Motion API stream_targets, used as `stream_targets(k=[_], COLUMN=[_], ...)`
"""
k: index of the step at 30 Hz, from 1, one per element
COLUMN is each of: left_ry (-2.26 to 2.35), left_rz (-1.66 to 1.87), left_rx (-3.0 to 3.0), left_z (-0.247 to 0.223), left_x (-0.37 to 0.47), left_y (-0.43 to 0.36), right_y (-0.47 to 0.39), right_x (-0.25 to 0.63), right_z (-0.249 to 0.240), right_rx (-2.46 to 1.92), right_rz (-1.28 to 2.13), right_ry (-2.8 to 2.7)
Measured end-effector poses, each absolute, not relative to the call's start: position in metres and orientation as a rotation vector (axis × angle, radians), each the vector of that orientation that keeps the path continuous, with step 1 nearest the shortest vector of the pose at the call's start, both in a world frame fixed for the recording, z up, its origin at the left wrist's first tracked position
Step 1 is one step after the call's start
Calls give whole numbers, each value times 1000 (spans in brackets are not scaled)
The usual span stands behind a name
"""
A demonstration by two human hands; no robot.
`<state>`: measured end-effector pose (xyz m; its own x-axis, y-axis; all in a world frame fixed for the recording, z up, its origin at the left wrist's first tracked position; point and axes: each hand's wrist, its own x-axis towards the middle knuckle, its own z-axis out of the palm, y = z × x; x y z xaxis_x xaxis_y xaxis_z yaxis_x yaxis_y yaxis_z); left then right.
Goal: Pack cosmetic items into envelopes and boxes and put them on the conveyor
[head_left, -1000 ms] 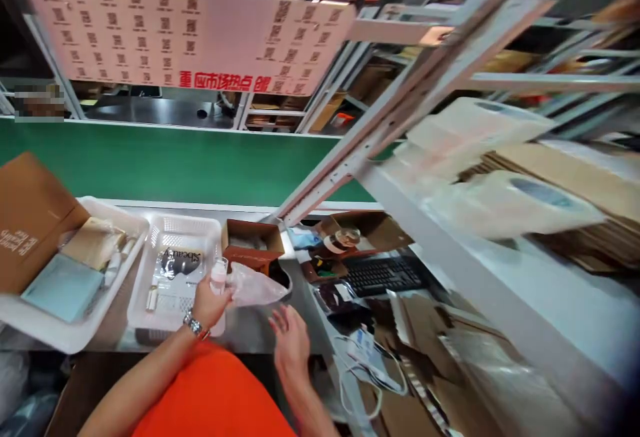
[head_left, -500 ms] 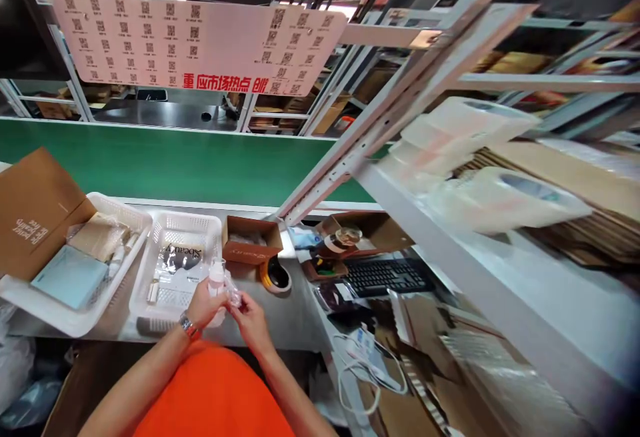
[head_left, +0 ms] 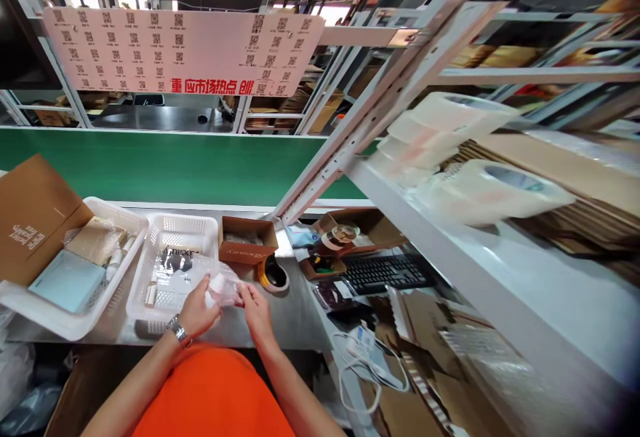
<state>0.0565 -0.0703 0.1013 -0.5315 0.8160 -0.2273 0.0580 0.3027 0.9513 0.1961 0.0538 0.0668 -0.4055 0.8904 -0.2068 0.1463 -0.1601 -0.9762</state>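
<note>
My left hand (head_left: 199,309) is closed around a small white bottle (head_left: 216,285), just over the front right of a white basket (head_left: 136,290). A clear plastic bag (head_left: 227,284) spreads over and beside the bottle. Its right edge is pinched in the fingers of my right hand (head_left: 257,310). Whether the bottle lies inside the bag or behind it I cannot tell. In the basket lie a clear packet with black lettering (head_left: 173,262) and a small pale tube (head_left: 151,292).
To the left, another white basket (head_left: 75,330) holds an open brown box (head_left: 40,224) and a light blue box (head_left: 67,280). A small brown box (head_left: 247,240) and a tape roll (head_left: 273,273) stand right of my hands. A metal shelf (head_left: 450,250) with clear tape rolls (head_left: 500,190) juts in.
The plastic, bunched beside the upright bottle before, is now stretched out between my hands. The bottle has tilted. My right hand has shifted slightly right, and the view has turned a little.
</note>
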Motion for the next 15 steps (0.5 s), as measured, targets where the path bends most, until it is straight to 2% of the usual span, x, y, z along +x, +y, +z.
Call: stream_targets(k=[4,9,12,15], left_ry=[2002,2109,2135,2131], left_rz=[1165,798,659,731], left_rx=[982,1209,1230,1120], left_z=[98,107,115,115], left_x=[49,47,46,43], left_y=[-77,-80,-77,-71], right_y=[59,58,56,52], right_x=[194,186,180,175], right_z=[76,89,91,91], right_rx=[-1149,-945,-863,-740], right_rz=[1471,1173,1187,1271], right_ry=[-1642,-1900,-1953,-2004])
